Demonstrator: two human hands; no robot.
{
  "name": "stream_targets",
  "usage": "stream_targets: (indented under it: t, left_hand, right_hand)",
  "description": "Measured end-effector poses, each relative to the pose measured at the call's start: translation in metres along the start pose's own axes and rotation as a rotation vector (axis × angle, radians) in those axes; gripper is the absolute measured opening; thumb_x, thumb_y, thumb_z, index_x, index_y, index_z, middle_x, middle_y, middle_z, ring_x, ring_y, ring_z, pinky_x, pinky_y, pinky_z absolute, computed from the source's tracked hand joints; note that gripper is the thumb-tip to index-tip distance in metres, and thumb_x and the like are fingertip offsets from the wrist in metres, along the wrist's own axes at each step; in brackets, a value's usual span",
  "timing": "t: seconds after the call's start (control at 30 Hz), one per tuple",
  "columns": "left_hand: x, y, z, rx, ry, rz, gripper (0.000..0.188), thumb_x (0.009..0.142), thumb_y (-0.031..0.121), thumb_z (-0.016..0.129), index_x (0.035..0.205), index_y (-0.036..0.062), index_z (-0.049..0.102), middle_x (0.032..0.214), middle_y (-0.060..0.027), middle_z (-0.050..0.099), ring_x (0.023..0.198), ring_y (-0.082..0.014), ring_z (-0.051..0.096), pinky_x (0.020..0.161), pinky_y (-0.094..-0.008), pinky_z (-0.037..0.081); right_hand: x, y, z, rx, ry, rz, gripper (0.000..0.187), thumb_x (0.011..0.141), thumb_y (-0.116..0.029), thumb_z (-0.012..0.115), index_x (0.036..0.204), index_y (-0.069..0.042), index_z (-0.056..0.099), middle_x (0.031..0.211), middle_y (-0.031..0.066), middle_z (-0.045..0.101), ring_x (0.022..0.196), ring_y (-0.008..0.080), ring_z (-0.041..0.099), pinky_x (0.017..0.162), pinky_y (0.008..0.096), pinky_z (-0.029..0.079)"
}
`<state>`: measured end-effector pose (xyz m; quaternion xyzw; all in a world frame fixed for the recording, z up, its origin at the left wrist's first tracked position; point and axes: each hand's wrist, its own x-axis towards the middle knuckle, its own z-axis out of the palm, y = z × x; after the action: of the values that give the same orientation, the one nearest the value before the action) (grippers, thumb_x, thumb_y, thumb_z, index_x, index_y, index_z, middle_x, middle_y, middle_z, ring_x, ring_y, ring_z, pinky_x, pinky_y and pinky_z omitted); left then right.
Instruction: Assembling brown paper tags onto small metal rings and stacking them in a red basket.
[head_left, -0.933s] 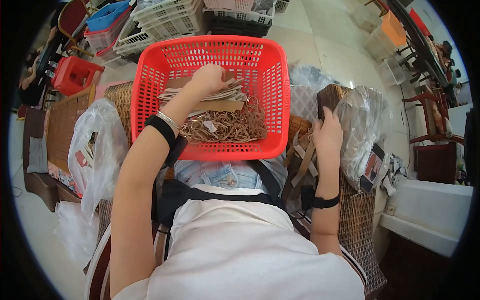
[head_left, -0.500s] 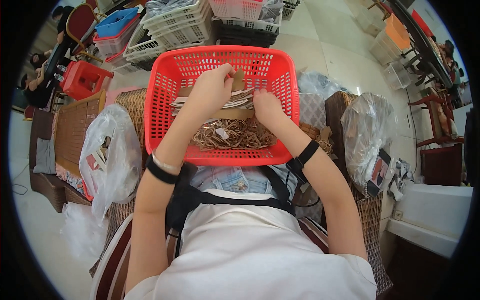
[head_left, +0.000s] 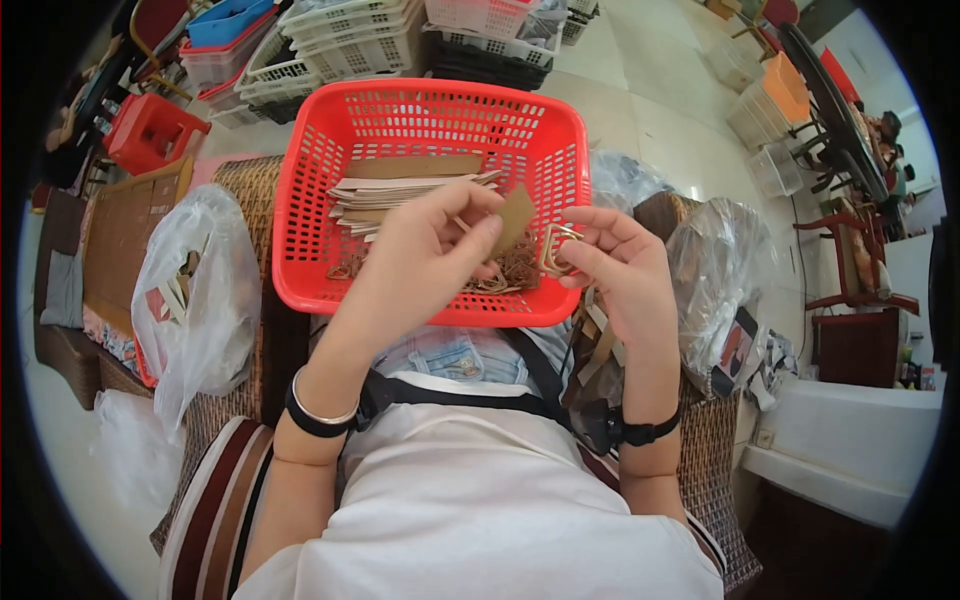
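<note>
My left hand (head_left: 428, 240) pinches a brown leather-like strip (head_left: 514, 220) with a pointed end, held above the basket. Close to that end, my right hand (head_left: 628, 265) grips a gold metal buckle (head_left: 553, 250) between thumb and fingers; strip and buckle look slightly apart. Below both hands is a red plastic basket (head_left: 425, 312) with slotted walls. A stack of pale and brown strips (head_left: 370, 192) lies across its far half. Nearer to me, a pile of gold buckles (head_left: 515, 272) is partly hidden by my left hand.
A clear plastic bag (head_left: 195, 300) with scraps stands left of the basket, another plastic bag (head_left: 720, 270) to the right. Brown strips (head_left: 600, 345) hang beside the basket's near right corner. Stacked crates (head_left: 360, 45) stand beyond, a red stool (head_left: 150, 130) far left.
Both hands have come up and toward me from inside the basket. The left now holds the strip out clearly, and a buckle shows in the right, which has moved rightward.
</note>
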<state>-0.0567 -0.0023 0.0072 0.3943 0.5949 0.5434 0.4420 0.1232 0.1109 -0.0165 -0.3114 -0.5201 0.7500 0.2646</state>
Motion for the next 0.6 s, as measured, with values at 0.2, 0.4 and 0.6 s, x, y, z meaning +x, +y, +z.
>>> stream_targets:
  t: [0.2, 0.4, 0.6]
  left_hand:
    - [-0.002, 0.006, 0.026, -0.040, -0.178, -0.015, 0.018, 0.092, 0.007, 0.058, 0.107, -0.0021, 0.059, 0.092, -0.0014, 0.064, 0.078, -0.0054, 0.059, 0.066, -0.0197, 0.049]
    - [-0.005, 0.002, 0.028, 0.036, -0.191, -0.021, 0.018, 0.090, 0.007, 0.061, 0.105, -0.0025, 0.062, 0.089, -0.0021, 0.065, 0.075, -0.0045, 0.058, 0.065, -0.0188, 0.047]
    - [-0.004, 0.004, 0.024, 0.050, -0.037, 0.041, 0.017, 0.090, 0.006, 0.062, 0.104, -0.0024, 0.063, 0.088, -0.0015, 0.064, 0.074, -0.0039, 0.057, 0.065, -0.0182, 0.047]
  right_hand:
    - [-0.021, -0.002, 0.007, 0.255, 0.027, 0.003, 0.034, 0.082, 0.002, 0.065, 0.115, 0.003, 0.059, 0.092, 0.0091, 0.066, 0.079, 0.0131, 0.064, 0.066, 0.0235, 0.058]
    - [-0.033, 0.001, 0.003, -0.127, 0.043, -0.272, 0.033, 0.083, 0.003, 0.064, 0.116, 0.004, 0.059, 0.091, 0.0093, 0.065, 0.075, 0.0134, 0.065, 0.066, 0.0233, 0.057]
    - [-0.032, 0.001, -0.006, 0.298, 0.002, -0.083, 0.025, 0.086, 0.002, 0.061, 0.111, 0.004, 0.059, 0.087, 0.0080, 0.064, 0.075, 0.0145, 0.066, 0.069, 0.0272, 0.059]
